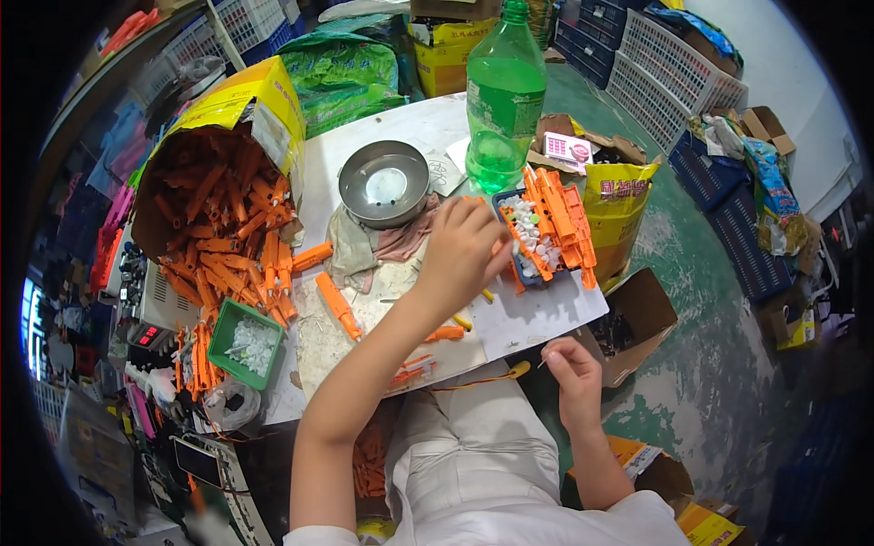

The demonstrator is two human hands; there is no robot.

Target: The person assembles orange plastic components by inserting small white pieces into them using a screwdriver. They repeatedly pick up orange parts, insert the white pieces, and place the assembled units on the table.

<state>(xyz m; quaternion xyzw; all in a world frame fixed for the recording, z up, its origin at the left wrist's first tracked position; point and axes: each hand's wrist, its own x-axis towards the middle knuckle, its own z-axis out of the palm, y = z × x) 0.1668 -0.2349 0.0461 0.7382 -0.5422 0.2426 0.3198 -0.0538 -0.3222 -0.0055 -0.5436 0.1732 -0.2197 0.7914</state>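
Note:
My left hand [464, 247] is above the table beside the blue tray [526, 280], its fingers curled round an orange plastic part that is mostly hidden. White small pieces [537, 238] fill the tray, and several orange toy-gun-shaped parts [569, 223] lie across its right side. Off the table's right front edge, my right hand [575, 371] pinches a thin, light-coloured thing too small to make out. Near it lies a yellow-tipped tool [517, 369] by the table edge. Below my left forearm rest an orange part [337, 305] and several others on a worn board [378, 293].
A steel bowl [358, 187] stands on rags [355, 246], with a green bottle [503, 105] to its right. At the left, a yellow sack [273, 86] spills orange parts [228, 218]. In front is a green tray [215, 350] of white pieces. Cardboard boxes [651, 318] flank the right side.

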